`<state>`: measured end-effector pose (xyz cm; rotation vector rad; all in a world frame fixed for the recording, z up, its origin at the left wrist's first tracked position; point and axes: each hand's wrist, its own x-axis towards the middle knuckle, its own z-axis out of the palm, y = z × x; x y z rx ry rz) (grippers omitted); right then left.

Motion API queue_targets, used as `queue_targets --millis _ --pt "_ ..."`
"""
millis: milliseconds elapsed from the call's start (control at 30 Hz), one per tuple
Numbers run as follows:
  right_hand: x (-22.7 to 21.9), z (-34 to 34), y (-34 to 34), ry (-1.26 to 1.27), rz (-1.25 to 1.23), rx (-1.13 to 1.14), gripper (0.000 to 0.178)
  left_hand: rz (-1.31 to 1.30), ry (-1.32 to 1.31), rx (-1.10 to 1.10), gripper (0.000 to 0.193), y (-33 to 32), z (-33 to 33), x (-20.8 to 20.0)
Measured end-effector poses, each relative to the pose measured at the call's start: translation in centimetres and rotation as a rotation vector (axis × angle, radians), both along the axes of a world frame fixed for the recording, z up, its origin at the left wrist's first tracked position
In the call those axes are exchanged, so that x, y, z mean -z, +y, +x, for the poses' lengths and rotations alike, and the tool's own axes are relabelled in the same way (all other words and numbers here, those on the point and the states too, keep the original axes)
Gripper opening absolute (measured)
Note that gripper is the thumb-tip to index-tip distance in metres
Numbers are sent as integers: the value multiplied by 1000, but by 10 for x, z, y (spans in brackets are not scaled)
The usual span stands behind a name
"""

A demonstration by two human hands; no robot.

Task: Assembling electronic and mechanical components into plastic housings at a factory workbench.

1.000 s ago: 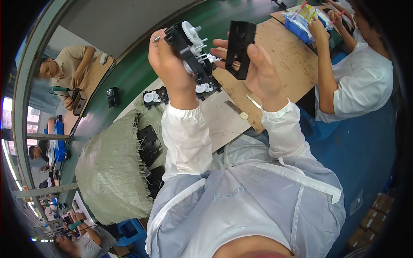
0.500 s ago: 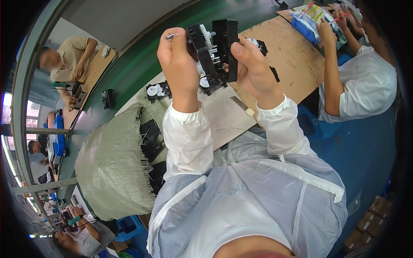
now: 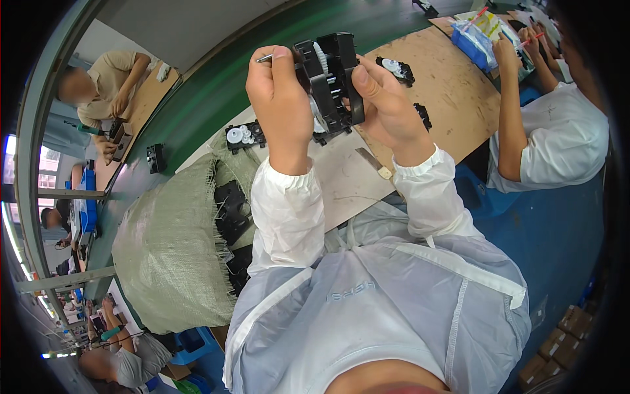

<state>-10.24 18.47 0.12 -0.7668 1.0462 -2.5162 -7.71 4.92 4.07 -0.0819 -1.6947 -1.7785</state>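
In front of my chest, my left hand (image 3: pixel 283 102) is closed round a black plastic gear housing (image 3: pixel 321 92) with white gears and metal pins along its inner side. A thin metal tip (image 3: pixel 264 58) pokes out by the left fingers; the rest of it is hidden. My right hand (image 3: pixel 392 111) grips a black plastic cover (image 3: pixel 345 47), thumb on its edge. Cover and housing stand side by side, with a narrow gap and pins showing between them. Below them on the bench lie a gear unit (image 3: pixel 243 136) with white gears and a flat metal tool (image 3: pixel 375 162) with a pale end.
A woven sack (image 3: pixel 174 243) of black parts (image 3: pixel 231 207) stands at my left. More gear units (image 3: pixel 397 69) lie on the brown board (image 3: pixel 453 85). A green belt (image 3: pixel 210 111) runs behind, carrying a black part (image 3: pixel 155 159). Co-workers sit at the right and left.
My left hand has shifted right, bringing the gear housing closer to the cover. The gap between the two has narrowed, and my right hand has stayed almost in place.
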Motion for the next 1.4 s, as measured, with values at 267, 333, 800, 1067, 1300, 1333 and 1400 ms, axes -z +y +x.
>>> queue_targets --millis 267,333,800,1067,1300,1333,1400 --pt "8 -11 0 9 0 -147 42 -45 -68 -92 23 0 2 8" --pt "12 -13 -2 -4 -17 -174 40 -55 -82 -113 23 -2 1 11" --pt "24 -27 -9 -64 79 -255 43 -100 -96 -160 22 -8 -7 34" --pt "17 -21 -25 -57 141 65 50 -179 46 -51 29 -13 -10 47" --pt "3 -25 -21 -5 118 75 51 -184 -50 11 45 -27 5 43" --pt "2 -29 -20 -3 121 70 51 -180 -49 6 45 -28 7 44" --pt "-2 -46 -21 80 173 0 47 -162 -15 -3 43 -31 11 44"
